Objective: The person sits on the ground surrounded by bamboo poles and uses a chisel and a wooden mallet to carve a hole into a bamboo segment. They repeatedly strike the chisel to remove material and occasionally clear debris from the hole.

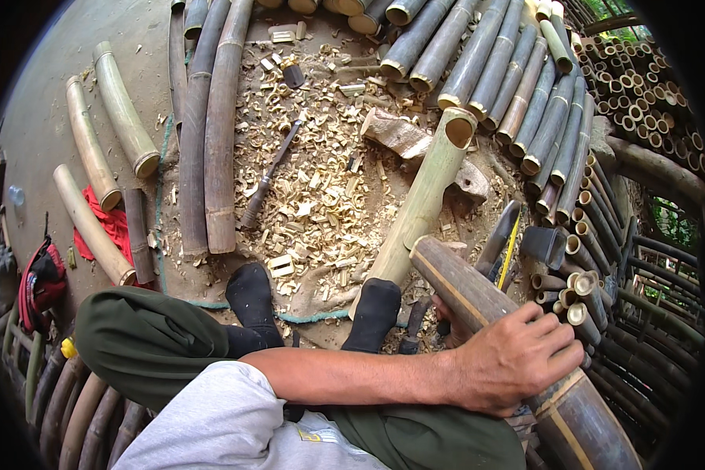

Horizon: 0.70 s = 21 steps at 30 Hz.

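Note:
A thick dark bamboo tube (474, 294) with pale lengthwise stripes slants across my right side. My left hand (517, 360) reaches over from the left, fingers bent over its top. Mostly hidden beneath the tube, my right hand (453, 329) shows only some fingers against its underside. Beyond the tube's upper end, a pale green bamboo tube (419, 207) with a notch near its open end leans on a rough wooden block (399, 133). My left foot (251, 294) and right foot (374, 313), in dark socks, rest near it.
Wood shavings (329, 204) cover the ground cloth, where a long chisel-like tool (270, 176) lies. By my right side are a blade (497, 235), a yellow measuring strip (510, 251) and a dark block (544, 246). Bamboo tubes (501, 70) are stacked at the far right; others (125, 110) lie left.

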Tool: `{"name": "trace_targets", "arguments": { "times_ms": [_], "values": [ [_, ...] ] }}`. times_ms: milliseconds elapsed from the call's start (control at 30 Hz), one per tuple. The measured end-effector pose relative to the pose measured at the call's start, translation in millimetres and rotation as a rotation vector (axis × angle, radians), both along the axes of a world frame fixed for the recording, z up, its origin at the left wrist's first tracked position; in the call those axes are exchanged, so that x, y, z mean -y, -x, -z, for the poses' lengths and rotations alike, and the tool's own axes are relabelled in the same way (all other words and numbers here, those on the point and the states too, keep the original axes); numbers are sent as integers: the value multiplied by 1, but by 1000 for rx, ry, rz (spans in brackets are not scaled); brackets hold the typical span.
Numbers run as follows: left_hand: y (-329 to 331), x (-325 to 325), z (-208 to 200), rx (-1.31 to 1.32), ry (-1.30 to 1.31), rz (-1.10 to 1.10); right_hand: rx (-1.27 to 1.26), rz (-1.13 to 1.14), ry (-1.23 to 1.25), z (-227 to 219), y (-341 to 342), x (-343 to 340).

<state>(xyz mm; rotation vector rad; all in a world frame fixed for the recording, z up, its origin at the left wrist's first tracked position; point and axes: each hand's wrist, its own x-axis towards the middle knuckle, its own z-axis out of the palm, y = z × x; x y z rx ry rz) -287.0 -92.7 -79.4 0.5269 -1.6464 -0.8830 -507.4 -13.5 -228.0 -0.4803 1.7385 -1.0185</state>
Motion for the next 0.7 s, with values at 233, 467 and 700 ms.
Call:
{"name": "trace_targets", "arguments": {
  "times_ms": [233, 467, 700],
  "values": [
    [-5, 21, 22, 71, -16, -58, -84, -108, -38, -7, -1, -1],
    [5, 33, 33, 50, -19, -134, -288, -314, -48, -25, 1, 7],
    [7, 39, 36, 3, -34, -142, -821, -867, 45, -55, 22, 25]
  ]
}}
